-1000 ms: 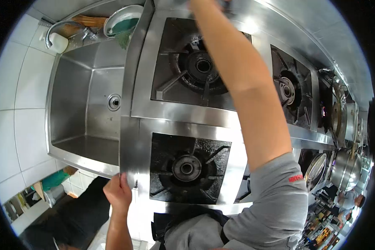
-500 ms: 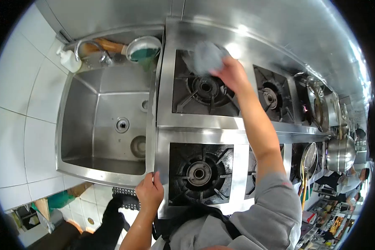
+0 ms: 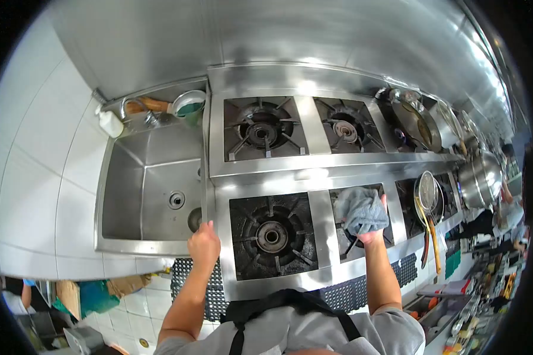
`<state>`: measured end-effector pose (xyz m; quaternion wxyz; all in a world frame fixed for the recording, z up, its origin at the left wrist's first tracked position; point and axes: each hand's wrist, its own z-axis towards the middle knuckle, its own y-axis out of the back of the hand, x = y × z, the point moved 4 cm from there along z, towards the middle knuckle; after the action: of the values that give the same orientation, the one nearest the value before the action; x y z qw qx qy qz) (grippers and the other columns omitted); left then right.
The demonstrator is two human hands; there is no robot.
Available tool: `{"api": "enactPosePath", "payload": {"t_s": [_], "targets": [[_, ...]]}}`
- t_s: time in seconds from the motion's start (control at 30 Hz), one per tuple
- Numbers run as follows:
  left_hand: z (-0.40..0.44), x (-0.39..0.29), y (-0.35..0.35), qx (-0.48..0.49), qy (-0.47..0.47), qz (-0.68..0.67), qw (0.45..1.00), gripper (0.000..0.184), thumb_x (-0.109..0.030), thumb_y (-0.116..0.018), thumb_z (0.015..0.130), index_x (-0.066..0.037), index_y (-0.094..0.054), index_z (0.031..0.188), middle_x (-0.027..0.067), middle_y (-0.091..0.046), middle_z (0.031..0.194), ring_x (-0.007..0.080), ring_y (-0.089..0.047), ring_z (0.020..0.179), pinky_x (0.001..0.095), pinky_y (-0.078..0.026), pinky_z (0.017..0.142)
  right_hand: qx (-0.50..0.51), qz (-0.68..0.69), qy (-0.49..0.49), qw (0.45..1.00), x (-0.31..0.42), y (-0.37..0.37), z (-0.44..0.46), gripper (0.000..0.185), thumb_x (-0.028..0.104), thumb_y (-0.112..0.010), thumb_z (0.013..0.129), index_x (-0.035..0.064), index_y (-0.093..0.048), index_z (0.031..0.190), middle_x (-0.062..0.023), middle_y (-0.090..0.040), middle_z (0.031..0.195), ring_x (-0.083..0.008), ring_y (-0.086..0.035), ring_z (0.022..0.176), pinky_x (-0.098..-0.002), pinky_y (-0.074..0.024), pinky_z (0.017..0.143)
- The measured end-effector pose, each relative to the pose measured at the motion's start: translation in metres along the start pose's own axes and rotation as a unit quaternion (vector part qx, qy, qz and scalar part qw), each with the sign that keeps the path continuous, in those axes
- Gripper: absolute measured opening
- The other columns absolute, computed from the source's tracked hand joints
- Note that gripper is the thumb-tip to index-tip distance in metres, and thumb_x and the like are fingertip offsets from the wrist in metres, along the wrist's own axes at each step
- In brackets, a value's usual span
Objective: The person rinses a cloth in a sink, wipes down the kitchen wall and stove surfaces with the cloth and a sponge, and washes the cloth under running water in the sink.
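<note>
A bunched grey cloth (image 3: 364,210) is in my right hand (image 3: 373,234), over the front middle burner (image 3: 348,241). My fingers are mostly hidden by the cloth, with the thumb showing at its right side. My left hand (image 3: 204,244) is closed on the steel edge at the sink's front right corner, left of the front left burner (image 3: 272,236). The steel sink (image 3: 160,177) has a drain in its floor. Behind the front row are two raised back burners, one on the left (image 3: 262,134) and one on the right (image 3: 345,131).
Strainers (image 3: 427,190) with long handles lie over the front right burner. Pans (image 3: 417,125) and a large steel pot (image 3: 478,179) stand at the right. A soap bottle (image 3: 109,122), a faucet (image 3: 151,118) and a bowl (image 3: 189,105) line the sink's back. Other people are at far right.
My right hand has come from the back stove surface to the front middle burner with the cloth. My left hand remains at the sink's corner. The camera view has shifted.
</note>
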<state>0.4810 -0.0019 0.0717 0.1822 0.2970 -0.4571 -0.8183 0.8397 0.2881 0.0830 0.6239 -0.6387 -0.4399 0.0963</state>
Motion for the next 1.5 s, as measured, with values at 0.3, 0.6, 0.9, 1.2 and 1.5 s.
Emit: {"api": "enactPosePath", "payload": {"t_s": [0.3, 0.6, 0.9, 1.2, 1.5], "targets": [[-0.004, -0.001, -0.006, 0.008, 0.043, 0.016, 0.999, 0.028, -0.021, -0.055, 0.094, -0.005, -0.053, 0.071, 0.0199, -0.059, 0.058, 0.0417, -0.059, 0.052, 0.0509, -0.047, 0.049, 0.095, -0.818, 0.400, 0.402, 0.019, -0.159, 0.206, 0.061, 0.010, -0.063, 0.082, 0.0040, -0.042, 0.139, -0.0193, -0.053, 0.128, -0.0328, -0.058, 0.111, -0.0391, -0.0485, 0.092], [0.003, 0.001, -0.008, 0.048, 0.078, -0.017, 0.996, 0.020, -0.011, -0.062, 0.088, -0.005, -0.053, 0.071, 0.0152, -0.057, 0.058, 0.0369, -0.056, 0.049, 0.0458, -0.044, 0.046, 0.236, -0.746, 0.619, -0.061, -0.130, -0.354, 0.476, 0.048, 0.029, -0.060, 0.085, 0.0239, -0.053, 0.132, 0.0001, -0.043, 0.144, -0.0225, -0.044, 0.128, -0.0406, -0.0358, 0.107], [-0.006, 0.009, -0.014, 0.111, 0.158, -0.040, 0.980, 0.017, -0.007, -0.058, 0.090, 0.000, -0.057, 0.075, 0.0173, -0.054, 0.057, 0.0374, -0.054, 0.049, 0.0423, -0.040, 0.044, 0.185, -0.820, 0.538, 0.061, -0.142, -0.241, 0.548, 0.064, 0.066, -0.037, 0.092, 0.0324, -0.035, 0.147, 0.0094, -0.031, 0.154, -0.0178, -0.026, 0.143, -0.0393, -0.0318, 0.108], [-0.006, 0.003, -0.013, 0.098, 0.192, 0.008, 0.977, 0.034, -0.013, -0.052, 0.097, -0.002, -0.045, 0.066, 0.0168, -0.046, 0.051, 0.0349, -0.048, 0.044, 0.0428, -0.032, 0.043, 0.153, -0.871, 0.460, 0.084, 0.081, -0.130, 0.516, 0.063, 0.052, -0.045, 0.094, 0.0193, -0.036, 0.148, -0.0094, -0.035, 0.152, -0.0388, -0.028, 0.140, -0.0574, -0.0237, 0.111], [-0.004, 0.001, -0.014, 0.104, 0.181, 0.011, 0.978, 0.034, -0.013, -0.048, 0.098, -0.002, -0.043, 0.067, 0.0167, -0.045, 0.050, 0.0362, -0.047, 0.043, 0.0439, -0.030, 0.042, 0.035, -0.885, 0.449, 0.119, 0.220, -0.053, 0.499, 0.060, 0.049, -0.057, 0.088, 0.0146, -0.049, 0.137, -0.0142, -0.043, 0.145, -0.0448, -0.036, 0.133, -0.0574, -0.0275, 0.109]]}}
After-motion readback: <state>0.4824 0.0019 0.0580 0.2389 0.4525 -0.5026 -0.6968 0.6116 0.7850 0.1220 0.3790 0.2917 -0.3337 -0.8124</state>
